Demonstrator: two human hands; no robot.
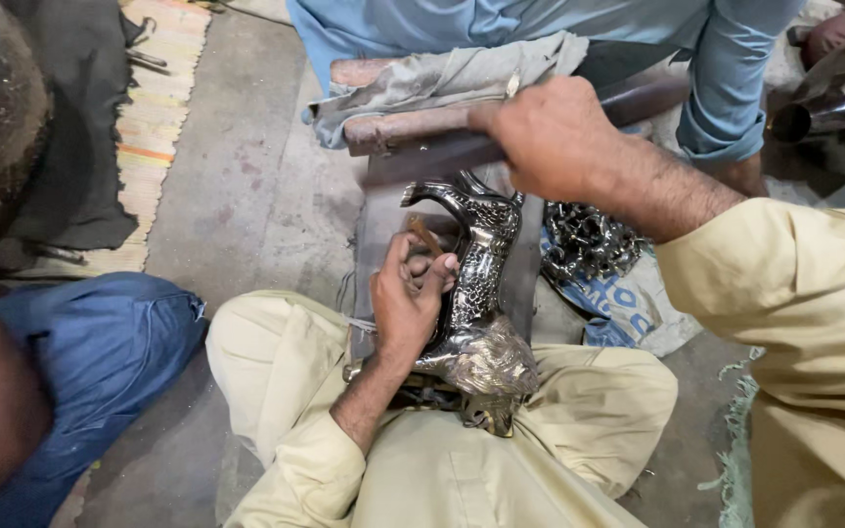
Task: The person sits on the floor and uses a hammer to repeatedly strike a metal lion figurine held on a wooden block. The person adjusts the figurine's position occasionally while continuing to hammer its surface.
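left hand (405, 298) pins the metal animal figure (476, 293) on the lap, small tool pinched in its grip. right hand (552, 137) clenched around a dark handle (638, 101). figure surface mostly patterned; work looks mid-way.

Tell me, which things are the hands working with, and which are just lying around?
In use:
- metal animal figure, steadied by left hand
- small brown tool in that hand
- dark handle gripped by right hand

Lying about:
- grey cloth
- pile of shiny metal pieces
- striped mat
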